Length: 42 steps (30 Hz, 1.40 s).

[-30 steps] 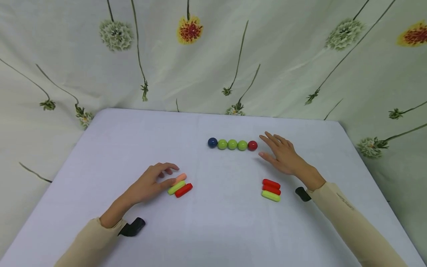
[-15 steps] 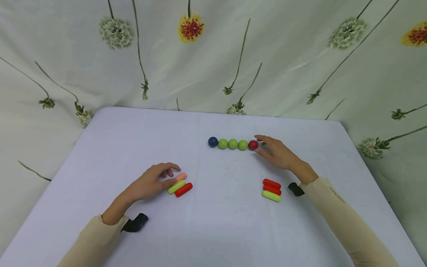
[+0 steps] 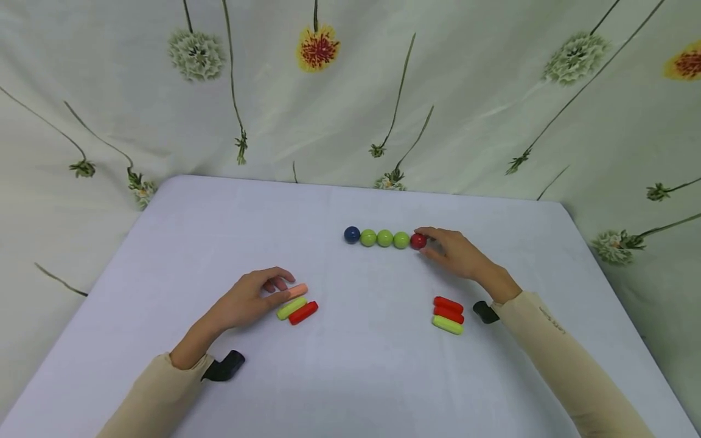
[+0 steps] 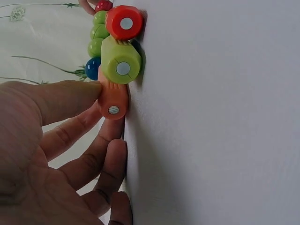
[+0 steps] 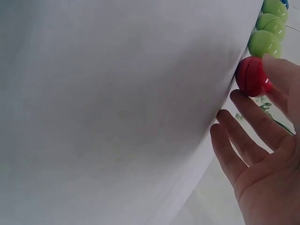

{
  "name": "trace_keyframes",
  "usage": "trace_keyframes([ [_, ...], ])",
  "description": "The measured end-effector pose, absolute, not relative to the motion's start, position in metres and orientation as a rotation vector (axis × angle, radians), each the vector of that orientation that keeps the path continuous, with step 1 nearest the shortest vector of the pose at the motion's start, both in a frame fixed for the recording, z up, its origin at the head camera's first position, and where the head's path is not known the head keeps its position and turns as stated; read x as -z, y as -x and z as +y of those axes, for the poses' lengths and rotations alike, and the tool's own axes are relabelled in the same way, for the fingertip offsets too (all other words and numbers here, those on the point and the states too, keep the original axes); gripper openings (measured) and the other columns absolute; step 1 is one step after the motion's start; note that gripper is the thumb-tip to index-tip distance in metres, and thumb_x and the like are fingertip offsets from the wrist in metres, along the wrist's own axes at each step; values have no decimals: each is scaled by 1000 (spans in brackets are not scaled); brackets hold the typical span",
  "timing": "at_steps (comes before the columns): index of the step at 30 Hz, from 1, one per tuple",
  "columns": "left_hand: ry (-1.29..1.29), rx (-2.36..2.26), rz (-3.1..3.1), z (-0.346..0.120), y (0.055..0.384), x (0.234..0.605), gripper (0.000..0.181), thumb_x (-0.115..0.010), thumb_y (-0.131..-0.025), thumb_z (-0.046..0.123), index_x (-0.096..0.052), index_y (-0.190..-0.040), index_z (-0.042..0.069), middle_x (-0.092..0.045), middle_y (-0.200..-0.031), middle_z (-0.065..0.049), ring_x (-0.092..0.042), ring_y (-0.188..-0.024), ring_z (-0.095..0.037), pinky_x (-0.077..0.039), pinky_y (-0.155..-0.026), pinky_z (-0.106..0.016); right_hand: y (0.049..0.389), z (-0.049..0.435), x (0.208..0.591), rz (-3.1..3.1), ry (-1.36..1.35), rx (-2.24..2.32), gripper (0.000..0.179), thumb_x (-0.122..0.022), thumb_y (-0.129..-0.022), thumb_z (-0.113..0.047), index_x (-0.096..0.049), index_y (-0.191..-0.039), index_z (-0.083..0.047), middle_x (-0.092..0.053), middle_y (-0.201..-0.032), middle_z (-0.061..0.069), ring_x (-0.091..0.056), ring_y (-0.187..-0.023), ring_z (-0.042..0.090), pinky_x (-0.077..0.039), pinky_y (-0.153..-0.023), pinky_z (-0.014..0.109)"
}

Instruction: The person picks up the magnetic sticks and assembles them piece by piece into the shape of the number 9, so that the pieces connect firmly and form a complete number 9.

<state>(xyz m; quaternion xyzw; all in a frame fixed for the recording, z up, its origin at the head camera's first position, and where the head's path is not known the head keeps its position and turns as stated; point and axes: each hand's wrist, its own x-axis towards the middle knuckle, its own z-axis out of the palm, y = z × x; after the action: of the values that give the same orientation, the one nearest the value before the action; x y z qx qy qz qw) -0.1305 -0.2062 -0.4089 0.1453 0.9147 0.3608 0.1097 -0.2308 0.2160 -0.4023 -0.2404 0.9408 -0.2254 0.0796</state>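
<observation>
My left hand point(image 3: 249, 298) pinches an orange magnetic rod point(image 3: 297, 291) between thumb and fingers. In the left wrist view the thumb lies on the rod's side, and a pale round disc shows in its end. A yellow-green rod point(image 3: 292, 308) and a red rod point(image 3: 303, 313) lie right beside it. At the back, my right hand point(image 3: 460, 255) has thumb and forefinger on either side of a red ball point(image 5: 251, 76). That ball ends a row of several balls: green ones point(image 3: 385, 238) in the middle, a dark blue ball point(image 3: 352, 235) at the left end.
Two red rods point(image 3: 448, 305) and a yellow-green rod point(image 3: 447, 325) lie side by side in front of the right hand. A white cloth covers the table point(image 3: 361, 377). Behind the table hangs a flowered curtain point(image 3: 339, 109).
My right hand has moved left and closed its thumb and forefinger about the red ball. The left hand has barely moved; its orange rod is slightly turned away from the yellow-green one.
</observation>
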Motion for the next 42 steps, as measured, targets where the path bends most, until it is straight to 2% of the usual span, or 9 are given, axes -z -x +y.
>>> trace_keyframes([
  [12,-430,-1024,2765,-205,130,406,22,-71,-93,21,-72,-110,6,-71,-102,-3,-60,-90,-18,-51,-80,-35,230,213,409,2870,692,625,49,-72,-93,-16,-53,-136,-3,-65,-127,16,-60,-116,31,-51,-100,47],
  [17,-441,-1014,2798,-205,130,410,20,-72,-93,21,-73,-107,7,-71,-101,-3,-59,-88,-16,-50,-77,-31,226,211,409,2881,660,636,44,-73,-92,-16,-55,-131,-3,-64,-122,15,-61,-110,29,-54,-95,44],
  [20,-455,-1022,2797,-205,130,411,19,-71,-93,18,-72,-107,5,-70,-100,-4,-59,-87,-16,-51,-76,-30,220,210,407,2876,655,687,43,-74,-91,-15,-56,-128,-3,-63,-119,14,-61,-108,28,-56,-92,43],
  [27,-476,-1027,2799,-205,130,412,17,-69,-94,11,-70,-108,2,-69,-101,-6,-59,-87,-17,-51,-76,-30,202,210,404,2897,803,748,47,-72,-93,-14,-57,-138,-11,-61,-117,12,-63,-104,26,-57,-90,42],
  [42,-491,-1034,2806,-202,131,412,17,-68,-94,11,-68,-109,1,-67,-100,-6,-58,-87,-17,-51,-76,-31,170,196,397,2870,673,859,41,-77,-89,-17,-59,-125,-11,-68,-113,5,-66,-100,22,-58,-86,39],
])
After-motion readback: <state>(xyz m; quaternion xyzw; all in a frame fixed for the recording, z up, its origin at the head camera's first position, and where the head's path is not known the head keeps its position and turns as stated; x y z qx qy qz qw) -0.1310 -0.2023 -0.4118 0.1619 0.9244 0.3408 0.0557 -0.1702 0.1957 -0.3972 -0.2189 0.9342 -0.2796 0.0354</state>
